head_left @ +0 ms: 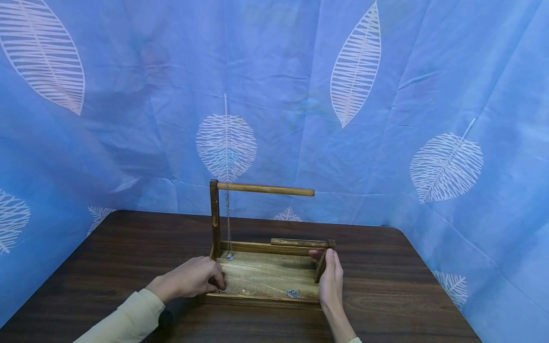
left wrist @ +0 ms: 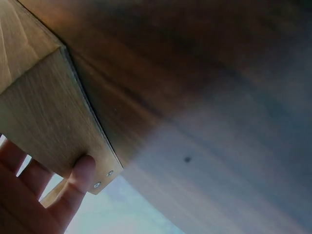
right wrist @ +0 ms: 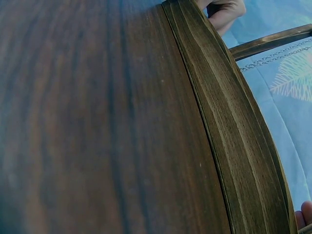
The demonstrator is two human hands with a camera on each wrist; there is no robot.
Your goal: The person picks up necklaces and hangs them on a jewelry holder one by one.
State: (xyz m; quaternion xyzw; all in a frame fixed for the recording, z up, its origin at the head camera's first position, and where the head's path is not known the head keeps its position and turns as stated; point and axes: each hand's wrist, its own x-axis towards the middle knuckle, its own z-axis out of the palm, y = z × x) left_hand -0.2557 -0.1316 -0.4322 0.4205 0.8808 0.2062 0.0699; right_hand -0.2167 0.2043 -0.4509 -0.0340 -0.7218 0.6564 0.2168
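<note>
Seeing 1 wooden stand on 1 dark table, with 1 blue cloth hanging behind it. Counting 2 posts on stand: 1 tall post at left end, 1 short post at right end; also 2 bars: 1 upper bar, 1 lower bar. Counting 1 silver chain, hanging from upper bar to stand floor near left end, plus 1 silver pile along stand's front edge, right half. Gripping short post with right hand, placing thumb and fingers on opposite sides. Bending left hand down into stand's near-left corner; not being able to tell whether pinching anything.
</note>
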